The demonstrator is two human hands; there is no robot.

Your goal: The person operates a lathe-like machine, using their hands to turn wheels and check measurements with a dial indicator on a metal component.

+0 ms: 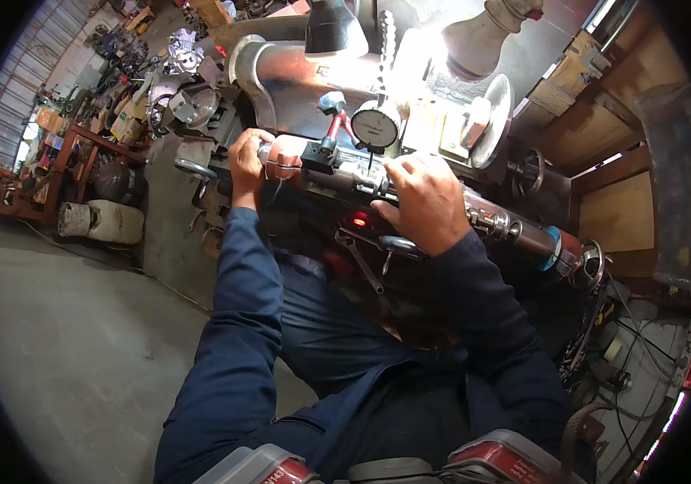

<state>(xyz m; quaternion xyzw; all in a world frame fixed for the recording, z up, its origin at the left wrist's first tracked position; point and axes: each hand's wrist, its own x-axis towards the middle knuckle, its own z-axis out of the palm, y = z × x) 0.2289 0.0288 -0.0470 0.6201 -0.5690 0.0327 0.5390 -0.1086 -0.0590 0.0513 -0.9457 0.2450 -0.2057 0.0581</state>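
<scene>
My left hand (246, 165) is closed around the left end of a machine spindle, its fingers curled over the round metal rim beside a copper-coloured clamp block (284, 158). My right hand (432, 202) reaches over a metal shaft (367, 179) mounted along the machine, index finger and thumb bent around it; the palm hides part of it. Between my hands a round white-faced dial indicator (375, 127) stands with its stem pointing down at the shaft. A red jointed arm (336, 127) beside it rises from a black base (320, 155).
A black lamp (335, 31) shines from above. Behind the shaft is a large disc (492, 119). Handwheels (595, 264) stick out along the machine, and a wrench (362, 262) hangs in front. Metal parts (185, 55) crowd the back left, near a white jug (116, 222).
</scene>
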